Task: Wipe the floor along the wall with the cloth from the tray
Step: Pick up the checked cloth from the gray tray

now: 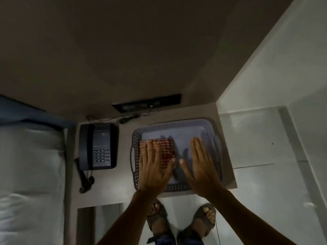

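A grey perforated tray [203,126] sits on a low bedside table. A folded red-and-white patterned cloth [165,149] lies in the tray's left half. My left hand [153,167] is spread flat with fingers apart over the cloth, covering its left part; whether it touches the cloth is unclear. My right hand [200,165] is spread flat over the bare right half of the tray, holding nothing. The pale tiled floor [265,200] lies to the right, beside the white wall [274,76].
A dark desk telephone [98,146] stands left of the tray, its cord trailing down. A black socket panel [146,103] is on the wall behind. A bed with white sheets [30,174] fills the left. My sandalled feet [180,221] stand below the table edge.
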`<action>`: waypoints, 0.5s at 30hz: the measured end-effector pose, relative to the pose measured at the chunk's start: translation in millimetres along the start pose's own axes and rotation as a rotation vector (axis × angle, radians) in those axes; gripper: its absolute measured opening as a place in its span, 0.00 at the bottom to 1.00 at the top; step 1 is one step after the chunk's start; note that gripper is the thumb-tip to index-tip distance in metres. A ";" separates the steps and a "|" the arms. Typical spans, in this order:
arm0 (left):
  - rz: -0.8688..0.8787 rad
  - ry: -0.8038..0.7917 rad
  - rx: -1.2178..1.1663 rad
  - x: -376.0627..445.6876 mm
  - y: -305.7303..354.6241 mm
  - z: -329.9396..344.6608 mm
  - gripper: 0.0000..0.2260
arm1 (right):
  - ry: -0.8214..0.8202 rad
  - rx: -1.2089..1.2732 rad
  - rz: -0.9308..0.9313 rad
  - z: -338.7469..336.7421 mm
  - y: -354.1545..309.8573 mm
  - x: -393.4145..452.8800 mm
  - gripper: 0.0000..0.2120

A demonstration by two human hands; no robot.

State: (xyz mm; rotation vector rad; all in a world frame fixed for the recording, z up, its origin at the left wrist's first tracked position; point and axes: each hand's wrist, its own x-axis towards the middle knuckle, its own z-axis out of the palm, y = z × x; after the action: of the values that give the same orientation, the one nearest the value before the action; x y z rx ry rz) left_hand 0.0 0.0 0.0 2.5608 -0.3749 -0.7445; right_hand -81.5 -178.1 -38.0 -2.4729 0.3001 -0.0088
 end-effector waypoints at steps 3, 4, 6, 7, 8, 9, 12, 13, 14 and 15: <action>-0.012 -0.052 0.071 22.2 -40.5 28.6 0.43 | -0.083 -0.057 0.055 40.7 28.6 9.4 0.40; -0.004 -0.056 0.088 28.5 -54.1 36.1 0.43 | -0.094 -0.088 0.080 49.4 36.9 14.3 0.39; 0.050 -0.046 0.134 32.1 -69.6 49.7 0.42 | -0.100 -0.159 0.078 64.8 47.0 22.3 0.39; 0.074 -0.025 0.160 33.9 -73.5 53.3 0.42 | -0.107 -0.212 0.054 68.5 50.4 27.4 0.39; 0.110 0.005 0.178 37.1 -75.4 56.3 0.42 | -0.122 -0.259 0.013 71.9 53.3 32.5 0.40; 0.121 0.030 0.191 42.1 -75.1 57.0 0.43 | -0.137 -0.300 -0.010 75.2 55.2 38.1 0.40; 0.110 0.048 0.203 53.8 -68.4 56.0 0.48 | -0.112 -0.334 -0.025 80.1 57.2 46.1 0.38; 0.103 0.040 0.220 56.9 -68.5 57.2 0.49 | -0.090 -0.342 -0.028 80.8 57.5 46.5 0.38; 0.098 0.033 0.244 59.0 -69.3 58.7 0.50 | -0.075 -0.349 -0.034 81.4 57.8 46.6 0.38; 0.096 0.034 0.271 60.0 -70.8 60.7 0.50 | -0.060 -0.352 -0.036 82.7 58.7 46.8 0.38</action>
State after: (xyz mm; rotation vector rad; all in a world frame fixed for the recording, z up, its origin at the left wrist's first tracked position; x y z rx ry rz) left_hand 24.4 18.3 -106.6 2.7790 -0.6208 -0.6523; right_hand -41.9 -183.7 -142.3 -2.8211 0.2479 0.1118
